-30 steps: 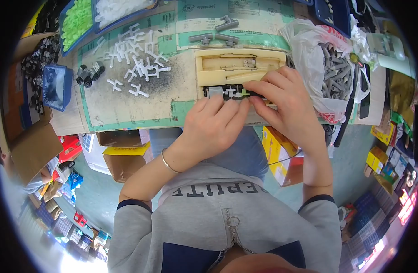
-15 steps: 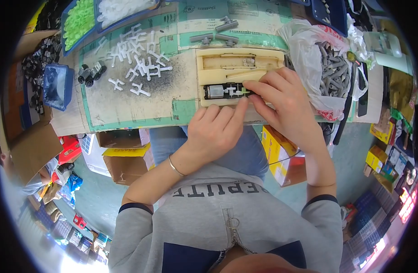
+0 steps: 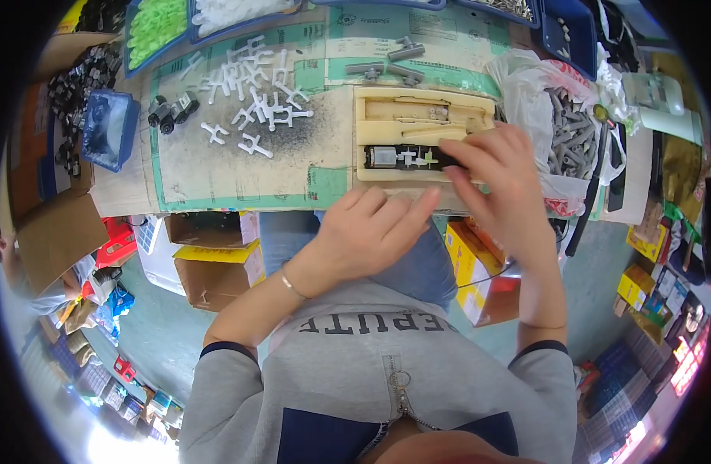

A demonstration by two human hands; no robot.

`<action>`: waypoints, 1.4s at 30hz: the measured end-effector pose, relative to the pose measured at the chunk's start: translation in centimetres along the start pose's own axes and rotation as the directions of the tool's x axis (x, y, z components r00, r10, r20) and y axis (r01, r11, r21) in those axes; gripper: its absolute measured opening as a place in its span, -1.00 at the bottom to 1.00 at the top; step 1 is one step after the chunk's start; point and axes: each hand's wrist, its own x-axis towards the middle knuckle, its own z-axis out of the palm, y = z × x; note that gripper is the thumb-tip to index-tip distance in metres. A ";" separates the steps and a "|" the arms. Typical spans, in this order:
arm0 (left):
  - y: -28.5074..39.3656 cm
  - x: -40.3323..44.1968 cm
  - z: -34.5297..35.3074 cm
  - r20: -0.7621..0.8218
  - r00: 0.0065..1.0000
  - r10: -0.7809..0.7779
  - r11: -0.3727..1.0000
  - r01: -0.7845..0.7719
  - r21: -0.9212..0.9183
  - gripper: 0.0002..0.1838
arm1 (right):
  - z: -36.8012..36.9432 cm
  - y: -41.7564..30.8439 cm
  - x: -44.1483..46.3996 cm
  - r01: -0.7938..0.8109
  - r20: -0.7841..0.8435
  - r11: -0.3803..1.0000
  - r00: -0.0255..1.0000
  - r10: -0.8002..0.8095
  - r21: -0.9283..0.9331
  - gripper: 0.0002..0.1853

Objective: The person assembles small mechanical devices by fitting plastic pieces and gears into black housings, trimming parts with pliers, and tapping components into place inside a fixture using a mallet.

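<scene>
A black housing [image 3: 405,158] with a silver motor [image 3: 381,157], white gear pieces and a light green part [image 3: 429,156] lies in the lower slot of a cream fixture block [image 3: 425,133]. My right hand [image 3: 498,174] has its thumb and index finger around the right end of the housing, covering that end. My left hand [image 3: 378,232] holds nothing; its index finger is stretched out just below the block, at the table's front edge, apart from the housing.
White cross-shaped parts [image 3: 255,108] are scattered at left, beside small black assemblies [image 3: 173,112]. Grey tubular pieces [image 3: 386,69] lie behind the block. A plastic bag [image 3: 525,85] of grey parts stands at right. Blue bins [image 3: 110,130] line the left and back.
My left hand has drawn back from the housing towards the table's front edge. My right hand stays at the housing's right end. The whole view has shifted slightly.
</scene>
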 end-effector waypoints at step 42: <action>-8.6 -2.8 -12.5 -0.409 0.790 -0.456 0.880 0.469 -0.076 -0.80 | -4.0 10.1 -5.0 -0.566 -0.283 0.808 0.812 0.511 -0.166 -0.80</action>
